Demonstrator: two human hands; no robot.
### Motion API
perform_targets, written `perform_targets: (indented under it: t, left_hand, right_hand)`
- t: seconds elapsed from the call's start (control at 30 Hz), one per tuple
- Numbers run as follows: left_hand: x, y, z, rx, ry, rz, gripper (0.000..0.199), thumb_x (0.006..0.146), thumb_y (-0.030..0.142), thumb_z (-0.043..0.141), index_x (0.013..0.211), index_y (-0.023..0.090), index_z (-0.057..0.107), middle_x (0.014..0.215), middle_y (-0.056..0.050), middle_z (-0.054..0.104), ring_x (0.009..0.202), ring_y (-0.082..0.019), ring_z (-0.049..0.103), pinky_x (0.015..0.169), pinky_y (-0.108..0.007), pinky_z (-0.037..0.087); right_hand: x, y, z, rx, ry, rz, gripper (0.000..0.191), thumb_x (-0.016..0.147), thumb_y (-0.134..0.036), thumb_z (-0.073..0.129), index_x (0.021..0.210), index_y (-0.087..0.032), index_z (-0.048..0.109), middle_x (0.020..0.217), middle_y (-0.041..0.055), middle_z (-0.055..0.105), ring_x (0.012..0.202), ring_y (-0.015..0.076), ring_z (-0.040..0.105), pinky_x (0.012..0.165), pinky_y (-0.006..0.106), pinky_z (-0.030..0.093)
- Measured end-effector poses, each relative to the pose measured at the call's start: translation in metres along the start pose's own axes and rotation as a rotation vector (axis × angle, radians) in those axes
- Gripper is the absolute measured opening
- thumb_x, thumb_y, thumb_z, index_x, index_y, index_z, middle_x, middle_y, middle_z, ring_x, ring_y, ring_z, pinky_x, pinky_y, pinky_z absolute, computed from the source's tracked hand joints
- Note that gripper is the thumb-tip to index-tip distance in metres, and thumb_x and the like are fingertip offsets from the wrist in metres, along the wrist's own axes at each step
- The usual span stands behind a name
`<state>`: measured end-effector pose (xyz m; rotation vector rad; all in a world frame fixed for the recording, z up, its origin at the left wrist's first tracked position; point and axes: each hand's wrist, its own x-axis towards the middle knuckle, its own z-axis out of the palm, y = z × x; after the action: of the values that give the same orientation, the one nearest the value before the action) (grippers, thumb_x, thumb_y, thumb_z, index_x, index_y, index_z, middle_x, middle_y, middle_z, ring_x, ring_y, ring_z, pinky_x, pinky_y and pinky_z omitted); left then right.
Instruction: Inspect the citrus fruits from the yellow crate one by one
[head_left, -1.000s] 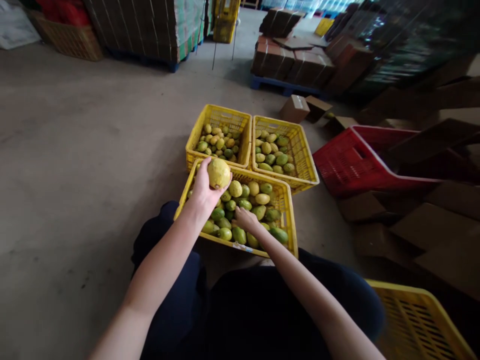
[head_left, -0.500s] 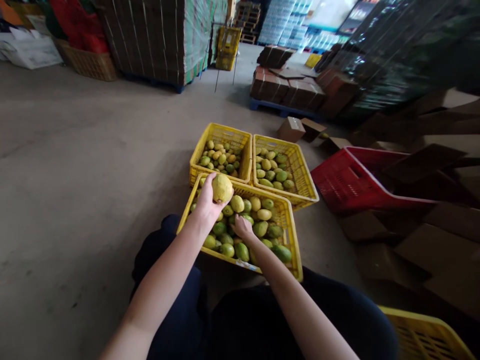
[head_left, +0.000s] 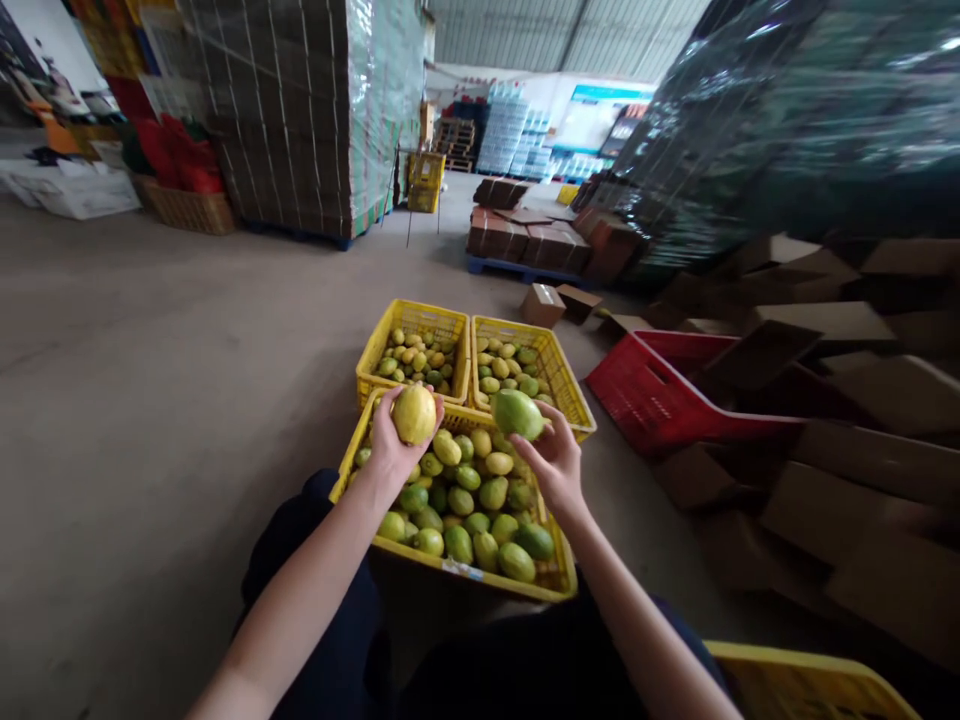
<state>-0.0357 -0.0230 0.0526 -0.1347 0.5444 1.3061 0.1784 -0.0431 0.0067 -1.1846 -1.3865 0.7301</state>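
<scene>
A round yellow papaya-like fruit (head_left: pixel 415 415) rests in my left hand (head_left: pixel 391 440), its fingers curled around it. My right hand (head_left: pixel 559 462) grips an oval green papaya-like fruit (head_left: pixel 517 414) by one end, between thumb and fingers. Both hands are raised over the near yellow crate (head_left: pixel 480 580). Inside that crate lie many loose green and yellow fruits (head_left: pixel 465 478), some hidden behind my hands.
Beyond stand a left yellow crate (head_left: pixel 375 345) and a right yellow crate (head_left: pixel 574 390), both holding similar fruit. At right, a red crate (head_left: pixel 626 390) stands against scattered cardboard boxes (head_left: pixel 855 500). Another yellow crate (head_left: pixel 810 665) is at lower right. Wrapped pallet stacks (head_left: pixel 285 120) rise behind.
My right hand has come up out of the near crate with a green fruit in it. My left hand still holds the yellow one. The view has tilted upward.
</scene>
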Motion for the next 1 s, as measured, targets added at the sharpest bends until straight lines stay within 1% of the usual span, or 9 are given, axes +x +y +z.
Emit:
perform_targets:
  t: [0.1, 0.2, 0.33, 0.4, 0.5, 0.63, 0.73, 0.8, 1.0]
  left_hand:
    - [-0.002, -0.012, 0.002, 0.010, -0.047, 0.023, 0.018, 0.089, 0.026, 0.054, 0.086, 0.015, 0.069, 0.086, -0.007, 0.073, 0.088, -0.021, 0.072, 0.081, -0.031, 0.058]
    - [-0.001, -0.024, 0.003, 0.039, -0.107, 0.044, 0.021, 0.088, 0.026, 0.053, 0.085, 0.015, 0.070, 0.087, -0.007, 0.074, 0.085, -0.021, 0.073, 0.081, -0.032, 0.058]
    - [0.003, -0.038, 0.007, 0.088, -0.158, 0.076, 0.020, 0.085, 0.027, 0.054, 0.084, 0.016, 0.071, 0.088, -0.007, 0.075, 0.081, -0.021, 0.072, 0.080, -0.032, 0.058]
    - [0.006, -0.045, 0.010, 0.092, -0.166, 0.072, 0.020, 0.083, 0.027, 0.054, 0.083, 0.016, 0.071, 0.087, -0.008, 0.075, 0.082, -0.021, 0.072, 0.084, -0.034, 0.057]
    - [0.012, -0.057, 0.013, 0.110, -0.170, 0.071, 0.021, 0.082, 0.027, 0.054, 0.082, 0.015, 0.071, 0.084, -0.008, 0.075, 0.085, -0.022, 0.073, 0.090, -0.037, 0.056]
    - [0.022, -0.069, 0.014, 0.163, -0.197, 0.098, 0.022, 0.081, 0.028, 0.054, 0.080, 0.015, 0.072, 0.084, -0.009, 0.076, 0.089, -0.024, 0.074, 0.091, -0.036, 0.055]
    - [0.027, -0.073, 0.014, 0.203, -0.245, 0.111, 0.023, 0.081, 0.028, 0.054, 0.079, 0.016, 0.073, 0.084, -0.008, 0.076, 0.091, -0.025, 0.073, 0.089, -0.036, 0.055]
    - [0.028, -0.072, 0.015, 0.247, -0.268, 0.120, 0.025, 0.081, 0.029, 0.054, 0.080, 0.015, 0.074, 0.084, -0.009, 0.076, 0.092, -0.025, 0.073, 0.088, -0.036, 0.055]
    - [0.027, -0.067, 0.015, 0.363, -0.335, 0.170, 0.026, 0.079, 0.030, 0.054, 0.077, 0.014, 0.075, 0.083, -0.009, 0.077, 0.088, -0.026, 0.073, 0.084, -0.035, 0.055]
  right_hand:
    - [-0.017, -0.013, 0.007, 0.147, 0.063, 0.036, 0.061, 0.069, -0.050, 0.080, 0.115, -0.030, 0.045, 0.099, 0.0026, 0.068, 0.086, 0.0238, 0.069, 0.077, 0.039, 0.059]
    - [-0.025, -0.020, 0.014, 0.102, 0.060, 0.037, 0.059, 0.068, -0.044, 0.083, 0.113, -0.028, 0.048, 0.102, 0.0021, 0.062, 0.085, 0.0205, 0.065, 0.077, 0.035, 0.058]
    - [-0.017, -0.023, 0.016, 0.052, 0.034, -0.033, 0.059, 0.067, -0.045, 0.083, 0.111, -0.026, 0.050, 0.103, 0.0022, 0.061, 0.086, 0.0195, 0.061, 0.078, 0.034, 0.056]
    - [-0.011, -0.021, 0.015, 0.092, 0.033, -0.010, 0.057, 0.066, -0.048, 0.083, 0.106, -0.026, 0.049, 0.099, 0.0021, 0.061, 0.085, 0.0207, 0.062, 0.077, 0.036, 0.056]
    - [-0.004, -0.016, 0.014, 0.201, -0.033, 0.060, 0.054, 0.066, -0.054, 0.081, 0.101, -0.027, 0.050, 0.093, 0.0031, 0.065, 0.084, 0.0240, 0.065, 0.074, 0.038, 0.058]
    - [-0.002, -0.012, 0.012, 0.218, -0.019, 0.108, 0.054, 0.067, -0.057, 0.079, 0.105, -0.027, 0.053, 0.094, 0.0039, 0.067, 0.079, 0.0239, 0.066, 0.063, 0.036, 0.059]
    - [-0.004, -0.009, 0.011, 0.239, 0.004, 0.136, 0.056, 0.070, -0.056, 0.078, 0.110, -0.028, 0.052, 0.099, 0.0042, 0.068, 0.081, 0.0234, 0.066, 0.060, 0.034, 0.058]
    - [-0.006, -0.008, 0.011, 0.264, 0.000, 0.145, 0.057, 0.070, -0.055, 0.078, 0.113, -0.028, 0.051, 0.101, 0.0037, 0.068, 0.084, 0.0233, 0.066, 0.063, 0.034, 0.058]
    - [-0.010, -0.011, 0.008, 0.240, -0.018, 0.097, 0.058, 0.071, -0.048, 0.080, 0.115, -0.028, 0.048, 0.111, 0.0033, 0.066, 0.100, 0.0239, 0.065, 0.084, 0.037, 0.057]
